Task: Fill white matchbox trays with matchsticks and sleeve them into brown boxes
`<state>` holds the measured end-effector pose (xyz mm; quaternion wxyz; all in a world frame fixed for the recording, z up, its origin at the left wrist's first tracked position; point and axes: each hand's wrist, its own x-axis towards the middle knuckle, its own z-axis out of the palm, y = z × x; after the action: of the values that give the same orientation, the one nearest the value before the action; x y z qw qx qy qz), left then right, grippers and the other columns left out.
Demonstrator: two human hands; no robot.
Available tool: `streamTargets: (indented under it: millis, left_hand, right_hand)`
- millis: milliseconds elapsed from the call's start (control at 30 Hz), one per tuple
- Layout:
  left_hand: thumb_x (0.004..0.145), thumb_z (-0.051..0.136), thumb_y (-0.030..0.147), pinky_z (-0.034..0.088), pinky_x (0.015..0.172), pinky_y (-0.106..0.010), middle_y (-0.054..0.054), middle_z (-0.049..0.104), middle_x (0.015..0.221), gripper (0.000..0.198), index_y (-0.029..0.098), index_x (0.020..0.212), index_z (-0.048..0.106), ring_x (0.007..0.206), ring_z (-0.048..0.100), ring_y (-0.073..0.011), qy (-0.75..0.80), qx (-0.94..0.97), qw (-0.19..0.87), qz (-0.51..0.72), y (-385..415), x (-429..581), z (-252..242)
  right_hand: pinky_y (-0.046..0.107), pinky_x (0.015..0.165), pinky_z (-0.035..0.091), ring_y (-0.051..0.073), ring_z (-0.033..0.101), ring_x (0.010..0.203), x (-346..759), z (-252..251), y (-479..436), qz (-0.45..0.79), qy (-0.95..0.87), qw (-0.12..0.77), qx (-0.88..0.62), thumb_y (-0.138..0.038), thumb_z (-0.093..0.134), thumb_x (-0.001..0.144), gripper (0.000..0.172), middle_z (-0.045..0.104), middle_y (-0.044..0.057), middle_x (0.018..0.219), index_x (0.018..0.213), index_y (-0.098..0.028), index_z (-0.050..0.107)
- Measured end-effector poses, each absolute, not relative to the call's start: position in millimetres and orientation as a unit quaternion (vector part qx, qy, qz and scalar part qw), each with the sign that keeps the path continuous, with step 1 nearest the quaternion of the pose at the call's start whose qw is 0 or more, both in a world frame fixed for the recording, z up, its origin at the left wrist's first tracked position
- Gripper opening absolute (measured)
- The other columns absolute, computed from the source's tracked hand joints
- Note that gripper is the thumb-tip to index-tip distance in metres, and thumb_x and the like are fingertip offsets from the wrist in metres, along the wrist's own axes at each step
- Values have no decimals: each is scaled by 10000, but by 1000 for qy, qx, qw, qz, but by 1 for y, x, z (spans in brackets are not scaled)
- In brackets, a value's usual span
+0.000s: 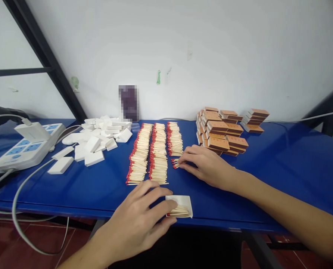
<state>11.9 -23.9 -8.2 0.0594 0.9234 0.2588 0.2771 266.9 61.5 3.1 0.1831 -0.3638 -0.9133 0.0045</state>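
At the table's front edge my left hand grips a small white matchbox tray, its thumb and fingers on the left end. Several red-tipped matches lie inside that tray. My right hand is closed in a pinch on a few matches, their red heads pointing left. Just beyond it ends the shortest row of matches. Two longer rows, the middle row and the left row, run side by side toward me.
White empty trays are heaped at the back left. Brown matchboxes stand stacked at the back right, with a smaller stack beside them. A power strip with loose cables sits at the left. Behind the blue table rises a white wall.
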Motion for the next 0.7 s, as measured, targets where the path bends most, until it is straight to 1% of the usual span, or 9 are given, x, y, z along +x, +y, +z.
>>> streamTargets:
  millis: [133,300,533,700]
  left_hand:
    - [997,565,206,496,973,-405,-58,652,1161,157,193,1143,621,1082,548,-239,260,924,60,273,-24,12,-8]
    - [999,563,211,490,981,-401,-58,654,1158,156,191,1143,619,1077,549,-238,259,924,58,275,-23,12,-8]
    - [992,575,210,486,993,-406,-58,655,1163,146,191,1128,624,1097,550,-241,262,923,58,276,-24,12,-8]
    - [985,582,207,492,998,-405,-57,661,1147,147,200,1123,633,1081,569,-231,263,922,56,279,-23,13,-8]
  right_hand:
    - [364,783,461,220,572,886,266,4,60,7,-913,194,-359,-235,535,989,180,656,77,955,974,-194,710]
    - [372,775,476,225,567,884,266,3,59,11,-913,203,-354,-236,529,990,180,659,83,960,974,-177,698]
    - [369,786,486,221,583,906,269,1,61,31,-919,212,-332,-207,508,994,200,664,79,981,987,-188,708]
    - [367,781,471,216,571,889,268,-1,60,6,-925,221,-310,-206,502,998,210,671,87,973,963,-174,707]
